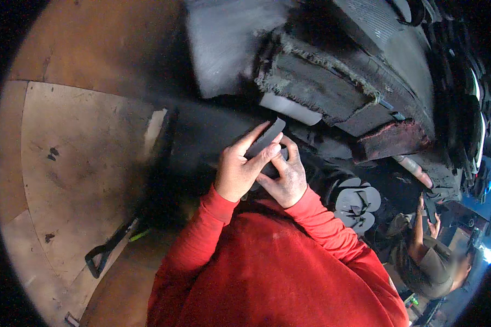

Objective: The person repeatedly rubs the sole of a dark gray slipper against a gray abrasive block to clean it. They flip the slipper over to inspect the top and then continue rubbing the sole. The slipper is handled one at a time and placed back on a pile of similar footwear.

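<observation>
A dark grey flip-flop sole [267,139] is held between my two hands in front of my chest, its side edge turned up. My left hand [236,169] grips it with the thumb over the near side and the fingers behind. My right hand [289,178], dusted grey, pinches it from the other side, fingertips close to the left thumb. Part of the sole is hidden by my fingers. Just beyond the hands is a dusty machine housing [323,81], with a pale curved strip [291,108] under its fringed edge.
Grey flip-flops with dark straps [358,200] lie to my right. Farther right, a person [425,253] holds a dark flat piece [429,207]. Wooden panels [82,175] stand at left, with a black handle [100,255]. A reddish dusty block [393,139] sits on the machine.
</observation>
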A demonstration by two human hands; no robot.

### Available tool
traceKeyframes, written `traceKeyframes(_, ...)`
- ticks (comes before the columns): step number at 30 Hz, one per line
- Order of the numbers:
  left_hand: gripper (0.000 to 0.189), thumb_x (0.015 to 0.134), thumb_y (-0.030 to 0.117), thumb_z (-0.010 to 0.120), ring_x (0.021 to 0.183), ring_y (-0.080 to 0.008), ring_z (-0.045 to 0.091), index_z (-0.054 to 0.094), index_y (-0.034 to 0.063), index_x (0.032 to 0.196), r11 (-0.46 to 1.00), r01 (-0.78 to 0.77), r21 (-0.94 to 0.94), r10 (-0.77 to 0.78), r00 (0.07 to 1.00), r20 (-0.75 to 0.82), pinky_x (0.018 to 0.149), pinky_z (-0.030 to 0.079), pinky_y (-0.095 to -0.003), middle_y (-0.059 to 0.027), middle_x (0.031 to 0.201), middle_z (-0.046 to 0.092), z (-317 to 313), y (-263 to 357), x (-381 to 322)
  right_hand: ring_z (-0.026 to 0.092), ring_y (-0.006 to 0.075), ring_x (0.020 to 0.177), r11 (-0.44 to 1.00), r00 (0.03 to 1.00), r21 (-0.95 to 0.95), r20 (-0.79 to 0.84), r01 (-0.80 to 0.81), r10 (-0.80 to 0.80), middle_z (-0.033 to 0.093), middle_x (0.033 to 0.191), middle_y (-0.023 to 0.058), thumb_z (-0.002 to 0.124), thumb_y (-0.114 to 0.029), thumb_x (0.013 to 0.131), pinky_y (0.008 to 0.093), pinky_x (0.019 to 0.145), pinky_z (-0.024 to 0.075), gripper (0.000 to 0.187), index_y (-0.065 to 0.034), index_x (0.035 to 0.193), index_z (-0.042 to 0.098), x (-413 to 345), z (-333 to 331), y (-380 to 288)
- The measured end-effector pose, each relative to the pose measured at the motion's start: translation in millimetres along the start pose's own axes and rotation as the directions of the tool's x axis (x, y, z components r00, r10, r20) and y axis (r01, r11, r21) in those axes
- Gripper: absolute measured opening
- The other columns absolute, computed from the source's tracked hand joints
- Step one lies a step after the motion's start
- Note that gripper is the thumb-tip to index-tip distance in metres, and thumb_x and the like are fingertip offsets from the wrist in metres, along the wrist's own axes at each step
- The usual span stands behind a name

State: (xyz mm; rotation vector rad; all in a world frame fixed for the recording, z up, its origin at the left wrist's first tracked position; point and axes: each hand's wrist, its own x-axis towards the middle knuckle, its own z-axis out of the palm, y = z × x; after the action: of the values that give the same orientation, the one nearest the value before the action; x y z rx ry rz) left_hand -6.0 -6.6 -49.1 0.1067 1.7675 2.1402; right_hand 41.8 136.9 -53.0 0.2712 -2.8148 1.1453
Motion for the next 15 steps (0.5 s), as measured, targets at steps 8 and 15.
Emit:
traceKeyframes(8, 0.031, 0.095, 0.022, 0.067, 0.095, -0.0171, 0.071, 0.067, -0.0006, 0.117, 0.798, -0.017, 0.603, 0.109, 0.987, -0.116, 0.081, 0.054, -0.031, -0.0138, 0.105, 0.074, 13, 30, 20, 0.061, 0.038, 0.108, 0.955, 0.987, 0.259, -0.027, -0.146, 0.158, 0.057, 0.122, 0.0194, 0.084, -0.017, 0.065, 0.0424, 0.092, 0.0514, 0.06, -0.0078, 0.121, 0.063, 11, 14, 0)
traceKeyframes(15, 0.031, 0.094, 0.029, 0.067, 0.072, -0.024, 0.069, 0.068, -0.0021, 0.094, 0.906, 0.093, 0.414, -0.025, 0.986, -0.167, 0.065, 0.05, -0.0358, -0.0166, 0.079, 0.07, 33, 1, 46, 0.065, 0.0394, 0.092, 0.941, 0.907, -0.083, 0.248, -0.329, 0.34, 0.057, 0.111, 0.0189, 0.08, -0.037, 0.07, 0.0478, 0.076, 0.0557, 0.082, -0.0191, 0.143, 0.048, 18, -20, 20)
